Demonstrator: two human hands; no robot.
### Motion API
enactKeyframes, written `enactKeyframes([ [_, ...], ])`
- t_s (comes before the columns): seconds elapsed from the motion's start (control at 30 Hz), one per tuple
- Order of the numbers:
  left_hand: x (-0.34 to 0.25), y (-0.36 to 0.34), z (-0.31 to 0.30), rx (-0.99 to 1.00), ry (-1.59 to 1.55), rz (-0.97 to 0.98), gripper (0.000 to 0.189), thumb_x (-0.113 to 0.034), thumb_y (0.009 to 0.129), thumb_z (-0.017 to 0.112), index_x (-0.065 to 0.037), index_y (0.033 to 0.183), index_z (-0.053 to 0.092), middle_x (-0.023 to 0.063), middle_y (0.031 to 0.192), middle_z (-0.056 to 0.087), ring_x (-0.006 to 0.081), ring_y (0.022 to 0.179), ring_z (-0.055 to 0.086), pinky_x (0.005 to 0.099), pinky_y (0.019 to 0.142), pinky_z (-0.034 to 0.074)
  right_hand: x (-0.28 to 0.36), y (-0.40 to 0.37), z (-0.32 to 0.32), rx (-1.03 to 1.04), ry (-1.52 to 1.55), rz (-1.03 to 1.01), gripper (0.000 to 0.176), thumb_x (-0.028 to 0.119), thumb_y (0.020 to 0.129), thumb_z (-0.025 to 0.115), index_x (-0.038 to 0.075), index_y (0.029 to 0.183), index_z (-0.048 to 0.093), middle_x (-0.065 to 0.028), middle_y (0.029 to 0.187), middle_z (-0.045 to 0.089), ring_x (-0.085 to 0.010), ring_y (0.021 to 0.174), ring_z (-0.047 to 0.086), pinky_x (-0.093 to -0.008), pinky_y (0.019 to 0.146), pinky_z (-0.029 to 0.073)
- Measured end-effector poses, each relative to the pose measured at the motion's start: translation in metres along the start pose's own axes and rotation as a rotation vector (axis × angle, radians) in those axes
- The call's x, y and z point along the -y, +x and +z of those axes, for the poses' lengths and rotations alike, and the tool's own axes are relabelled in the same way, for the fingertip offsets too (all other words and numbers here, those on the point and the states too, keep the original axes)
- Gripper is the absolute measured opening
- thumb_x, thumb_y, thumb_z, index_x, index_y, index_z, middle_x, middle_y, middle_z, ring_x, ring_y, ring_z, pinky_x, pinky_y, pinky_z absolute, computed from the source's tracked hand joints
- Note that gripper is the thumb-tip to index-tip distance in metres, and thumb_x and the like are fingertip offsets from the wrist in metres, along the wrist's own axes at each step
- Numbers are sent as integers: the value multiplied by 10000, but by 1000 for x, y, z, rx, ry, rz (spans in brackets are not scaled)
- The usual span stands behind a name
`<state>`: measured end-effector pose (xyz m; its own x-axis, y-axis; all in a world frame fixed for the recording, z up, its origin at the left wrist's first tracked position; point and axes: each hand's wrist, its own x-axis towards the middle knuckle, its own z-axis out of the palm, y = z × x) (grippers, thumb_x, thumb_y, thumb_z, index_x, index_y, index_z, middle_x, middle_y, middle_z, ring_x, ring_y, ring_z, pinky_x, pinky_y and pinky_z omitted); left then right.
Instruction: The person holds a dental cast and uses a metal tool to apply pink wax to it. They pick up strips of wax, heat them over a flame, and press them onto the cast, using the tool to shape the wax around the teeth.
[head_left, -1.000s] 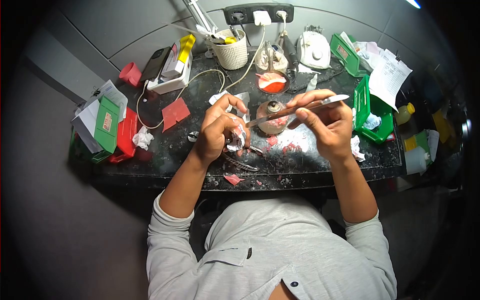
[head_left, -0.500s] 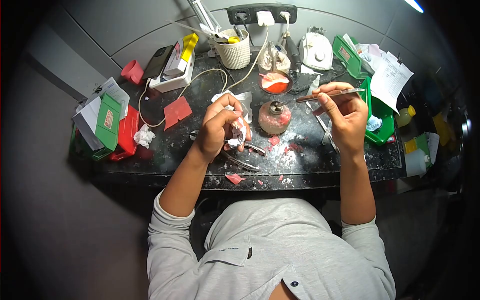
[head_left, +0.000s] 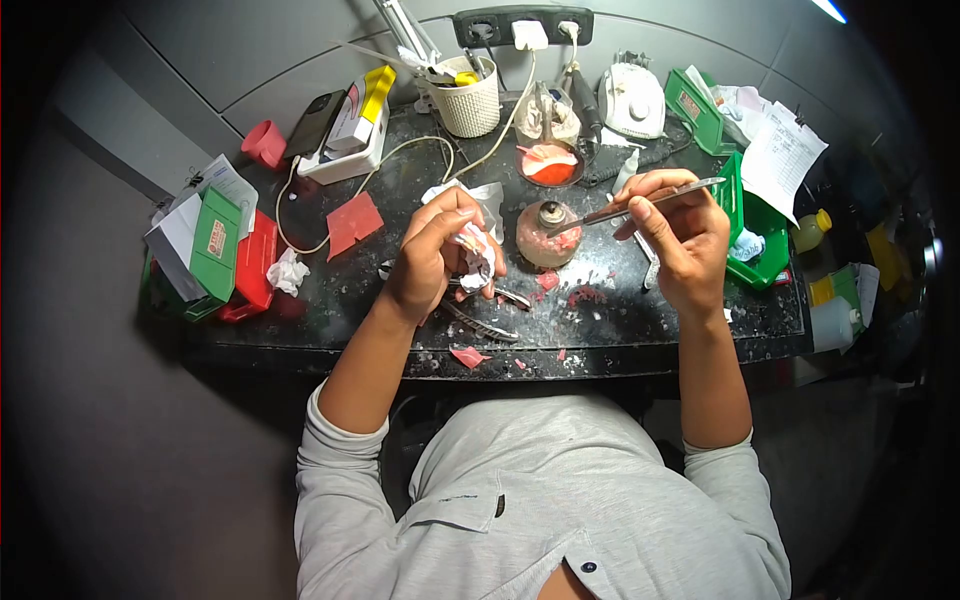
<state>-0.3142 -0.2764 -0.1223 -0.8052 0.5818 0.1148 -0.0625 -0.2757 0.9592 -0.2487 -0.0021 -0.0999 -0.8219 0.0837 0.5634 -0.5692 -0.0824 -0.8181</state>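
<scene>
My left hand is closed around a small white-and-pink dental cast, its fingers hiding part of it. In my right hand, pinched between thumb and fingers, is a slim metal wax knife. The knife points left, and its tip overlaps the round spirit burner just below the wick. Pink wax drips coat the burner's glass. Behind it stands a small pan holding red and pink wax. Beneath my left hand, curved metal tools lie on the black bench.
A pink wax sheet and crumpled tissue lie to the left, near green and red boxes. A woven cup of tools and a white device stand at the back. An opened green box is at right.
The wax knife has come down and left, its tip now at the burner rather than above and right of it. My left hand has turned the cast slightly.
</scene>
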Motion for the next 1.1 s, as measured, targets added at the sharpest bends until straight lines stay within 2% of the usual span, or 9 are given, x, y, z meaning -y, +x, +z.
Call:
enactKeyframes([
  [0.17,-1,-1,1,-21,-53,1,276,-283,1036,363,-45,996,496,257,752,685,273,522,652,328,504,544,-1,2,-1,-53,-67,-53,129,15,966,682,-19,1084,642,-107,1009,713,-132,879,687,-268,714,596],
  [0.23,1,0,-2,-1,-59,14,326,-311,1052,309,-35,1024,480,316,793,677,314,552,665,361,518,557,0,3,-5,-76,-137,-48,129,11,963,684,-19,1083,644,-106,1004,717,-130,870,688,-265,712,594],
  [0.33,5,1,-8,31,-86,4,329,-314,1048,304,-37,1036,482,326,851,680,329,583,689,357,515,559,1,4,-6,-106,-187,-41,134,7,956,692,-20,1081,651,-100,992,727,-124,862,692,-260,712,593],
  [0.43,3,-1,-7,5,-88,-8,326,-315,1039,308,-42,1030,484,328,897,681,343,629,711,349,516,562,2,4,-7,-115,-69,-45,139,4,952,696,-19,1083,656,-98,995,735,-124,868,698,-259,713,595],
  [0.5,3,-1,-8,21,-127,9,329,-316,1034,313,-39,1039,491,324,918,683,350,659,721,342,515,561,3,5,-7,-188,-86,-161,143,-4,953,694,-19,1091,660,-105,1008,742,-128,865,704,-257,714,598],
  [0.57,3,-1,-10,38,-165,26,332,-316,1029,319,-36,1048,497,319,938,686,357,690,730,334,515,561,2,8,-8,-215,-132,-149,146,-7,955,691,-19,1097,660,-111,1010,744,-132,862,706,-256,715,599],
  [0.67,3,0,-10,37,-154,35,380,-316,1024,325,-8,1102,535,319,1000,690,368,794,743,347,564,577,-2,8,-10,-231,-187,-126,158,-19,955,687,-21,1111,659,-112,1023,745,-134,885,707,-255,724,599],
  [0.83,0,1,-6,60,-159,76,499,-308,1032,341,88,1254,548,336,1134,670,403,991,720,424,765,611,-4,7,-9,-193,-192,-92,164,-42,944,690,-20,1105,670,-99,1060,740,-117,918,693,-247,756,592],
  [1.1,-2,1,-6,80,-226,92,503,-310,1068,328,95,1297,521,359,1198,639,430,1035,701,456,810,611,-1,10,-12,-212,-135,-86,157,-27,949,688,-25,1105,673,-133,1063,747,-151,932,715,-282,737,610],
])
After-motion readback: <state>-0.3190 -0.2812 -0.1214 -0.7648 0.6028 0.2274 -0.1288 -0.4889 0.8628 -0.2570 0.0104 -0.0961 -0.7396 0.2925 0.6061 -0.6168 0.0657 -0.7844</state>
